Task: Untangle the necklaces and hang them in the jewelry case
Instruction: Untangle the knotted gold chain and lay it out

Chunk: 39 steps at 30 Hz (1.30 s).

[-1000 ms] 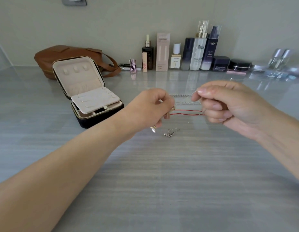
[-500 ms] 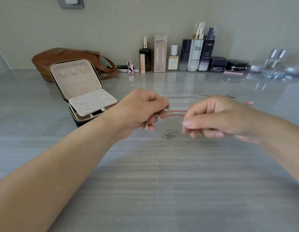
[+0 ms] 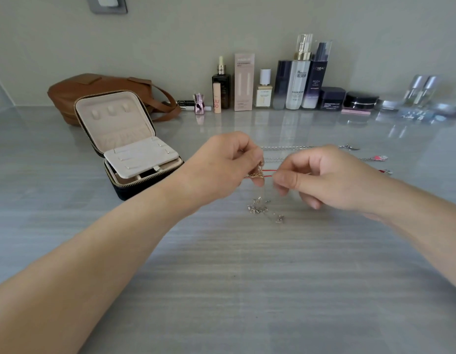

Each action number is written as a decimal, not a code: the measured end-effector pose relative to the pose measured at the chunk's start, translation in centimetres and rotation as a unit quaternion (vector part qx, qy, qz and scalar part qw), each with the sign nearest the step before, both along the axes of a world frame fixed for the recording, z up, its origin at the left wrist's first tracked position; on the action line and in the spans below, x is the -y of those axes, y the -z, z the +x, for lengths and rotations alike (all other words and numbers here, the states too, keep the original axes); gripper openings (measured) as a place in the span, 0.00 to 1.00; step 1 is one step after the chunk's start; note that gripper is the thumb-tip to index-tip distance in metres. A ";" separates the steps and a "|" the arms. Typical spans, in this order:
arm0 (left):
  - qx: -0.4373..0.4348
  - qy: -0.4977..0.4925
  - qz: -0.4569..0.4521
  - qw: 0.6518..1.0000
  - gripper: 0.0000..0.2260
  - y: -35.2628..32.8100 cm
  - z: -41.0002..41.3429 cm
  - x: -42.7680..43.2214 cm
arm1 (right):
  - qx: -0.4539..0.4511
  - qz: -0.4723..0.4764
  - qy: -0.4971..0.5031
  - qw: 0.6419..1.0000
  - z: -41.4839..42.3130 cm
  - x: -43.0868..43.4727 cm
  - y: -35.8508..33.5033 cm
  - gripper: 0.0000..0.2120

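Fingers [image 3: 285,179] pinching necklaces [image 3: 256,174] — left hand [image 3: 221,162], right hand [image 3: 331,180]

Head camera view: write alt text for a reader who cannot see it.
A left hand and a right hand pinch tangled necklaces above a grey table. An open jewelry case stands at left, cosmetic bottles along the wall behind.

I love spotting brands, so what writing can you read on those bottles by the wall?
"L'OREAL", "REVITA LIFT": tall dark bottle.
"H", then blurred characters: clear pump bottle.
Red letters on peach tube: unclear.
Pink box, white-capped bottle, dark jar: print too small to read.
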<state>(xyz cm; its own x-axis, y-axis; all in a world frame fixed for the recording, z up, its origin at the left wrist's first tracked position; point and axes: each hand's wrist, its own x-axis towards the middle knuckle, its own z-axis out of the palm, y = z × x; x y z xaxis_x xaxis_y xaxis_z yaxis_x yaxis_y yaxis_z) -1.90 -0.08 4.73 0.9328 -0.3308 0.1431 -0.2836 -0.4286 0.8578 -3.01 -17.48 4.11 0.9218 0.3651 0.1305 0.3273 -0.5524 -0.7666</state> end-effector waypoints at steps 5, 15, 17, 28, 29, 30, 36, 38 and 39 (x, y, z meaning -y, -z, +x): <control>-0.004 0.023 -0.023 0.999 0.11 -0.1 -0.1 0.0 | -0.031 0.074 -0.017 0.997 0.1 -0.1 0.3 0.09; -0.017 0.026 -0.046 0.998 0.10 -0.1 0.0 -0.3 | -0.016 0.082 0.008 0.996 0.0 -0.6 0.1 0.08; -0.019 0.021 -0.049 0.998 0.10 -0.1 0.1 -0.3 | 0.001 0.087 0.021 0.996 0.1 -0.2 -0.3 0.10; -0.032 0.012 -0.057 0.998 0.10 0.0 0.2 -0.4 | -0.016 0.175 0.043 0.984 0.3 0.2 -0.8 0.12; -0.035 0.012 -0.061 0.997 0.10 0.0 0.2 -0.4 | -0.022 0.180 0.037 0.983 0.3 0.2 -0.7 0.12; -0.037 0.013 -0.066 0.997 0.10 0.0 0.2 -0.3 | -0.030 0.189 0.031 0.981 0.3 0.1 -0.7 0.13; -0.072 0.011 -0.092 0.993 0.09 0.2 0.0 -0.1 | -0.066 0.231 0.016 0.970 0.1 -0.1 -0.6 0.12; -0.097 0.016 -0.097 0.990 0.09 0.3 0.0 0.1 | -0.068 0.227 0.019 0.971 0.0 -0.1 -0.6 0.12; -0.104 0.017 -0.096 0.990 0.09 0.3 0.1 0.1 | -0.069 0.224 0.021 0.972 0.0 -0.1 -0.6 0.12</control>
